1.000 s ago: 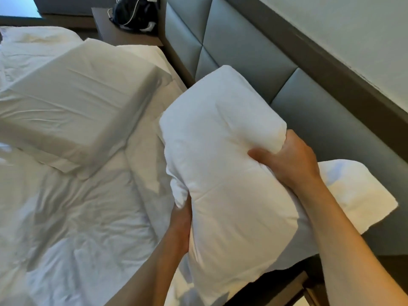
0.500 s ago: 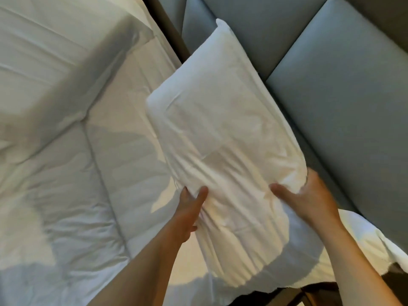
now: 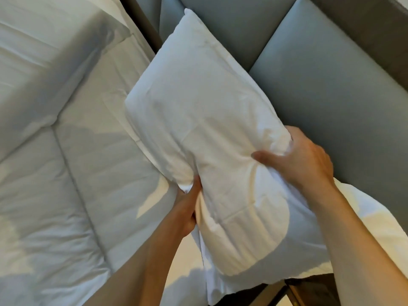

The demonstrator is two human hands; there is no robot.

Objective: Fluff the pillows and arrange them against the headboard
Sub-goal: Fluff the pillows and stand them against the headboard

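Observation:
A white pillow lies slanted along the grey padded headboard, its far end touching the panels. My left hand grips the pillow's left side, fingers tucked under the edge. On the right side my right hand squeezes the pillow, thumb pressed into the top. The pillow is pinched in between both hands. A second white pillow lies at the upper left on the bed.
The white mattress cover stretches below and left, with a rumpled white duvet at the lower left. A dark wooden bed frame or side table edge shows at the bottom right.
The pillow has come down toward the headboard and mattress. Both hands have gone from lying flat on it to squeezing its sides inward. The view has tilted lower.

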